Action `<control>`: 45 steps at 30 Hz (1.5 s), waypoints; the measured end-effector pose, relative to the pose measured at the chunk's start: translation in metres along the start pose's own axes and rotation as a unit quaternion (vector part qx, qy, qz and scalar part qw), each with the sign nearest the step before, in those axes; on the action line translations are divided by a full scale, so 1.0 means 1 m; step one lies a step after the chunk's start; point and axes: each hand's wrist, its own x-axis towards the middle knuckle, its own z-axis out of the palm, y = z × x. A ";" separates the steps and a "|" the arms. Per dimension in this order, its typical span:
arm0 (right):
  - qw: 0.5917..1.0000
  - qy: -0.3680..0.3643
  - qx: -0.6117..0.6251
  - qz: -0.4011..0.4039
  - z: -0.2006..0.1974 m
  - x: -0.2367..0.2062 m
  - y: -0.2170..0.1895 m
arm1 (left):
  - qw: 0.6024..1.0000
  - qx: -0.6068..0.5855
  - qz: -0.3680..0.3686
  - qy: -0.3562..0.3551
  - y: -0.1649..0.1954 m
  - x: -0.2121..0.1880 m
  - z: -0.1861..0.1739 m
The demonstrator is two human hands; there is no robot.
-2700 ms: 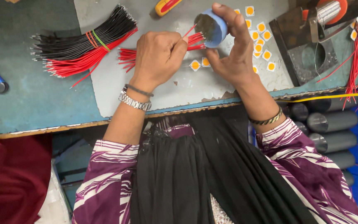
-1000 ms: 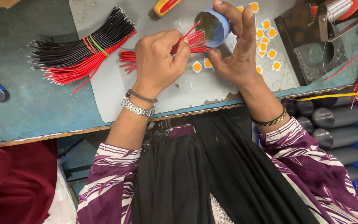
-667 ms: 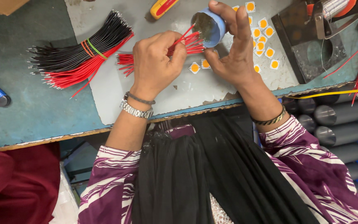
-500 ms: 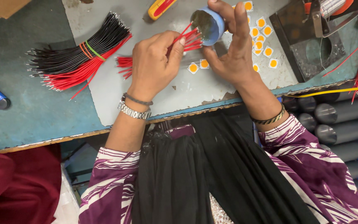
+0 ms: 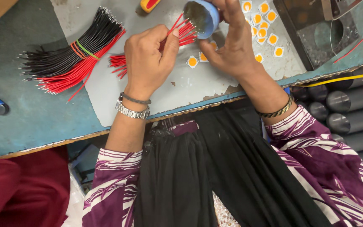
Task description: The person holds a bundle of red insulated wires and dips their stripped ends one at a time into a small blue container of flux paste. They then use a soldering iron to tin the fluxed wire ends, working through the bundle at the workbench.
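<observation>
Left hand (image 5: 150,56): fingers closed, pinching thin red wires (image 5: 181,33).
Right hand (image 5: 232,46): fingers gripping small blue round cup (image 5: 204,17), far.
Risk: tilted cup may spill; wires may slip.

A small electronics assembly workshop. Left of the left hand (image 5: 148,56) lies a banded bundle of cut wires (image 5: 70,56) on a worn, paint-scraped bench (image 5: 43,122); beside the right hand (image 5: 232,46) sit small square yellow parts (image 5: 265,25), and dark cylinders (image 5: 349,113) are stacked below it.
</observation>
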 end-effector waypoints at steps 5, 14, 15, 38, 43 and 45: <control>1.000 -0.004 -0.005 -0.023 0.003 -0.002 0.001 | 1.000 -0.001 -0.007 0.013 0.000 -0.001 0.001; 0.997 -0.031 -0.034 -0.054 -0.005 0.004 -0.008 | 1.000 0.004 -0.009 0.006 -0.002 -0.001 0.003; 0.997 -0.032 -0.035 -0.055 -0.005 0.005 -0.009 | 1.000 0.003 -0.009 0.006 -0.002 -0.001 0.003; 0.999 -0.027 -0.005 -0.032 0.001 -0.007 0.002 | 1.000 -0.007 -0.005 0.017 0.001 -0.001 0.004; 0.998 -0.033 -0.026 -0.056 -0.001 -0.003 0.000 | 1.000 -0.008 -0.003 0.017 0.001 -0.001 0.004; 0.997 -0.037 -0.028 -0.066 -0.002 0.000 -0.003 | 1.000 -0.003 0.000 0.020 0.001 -0.001 0.005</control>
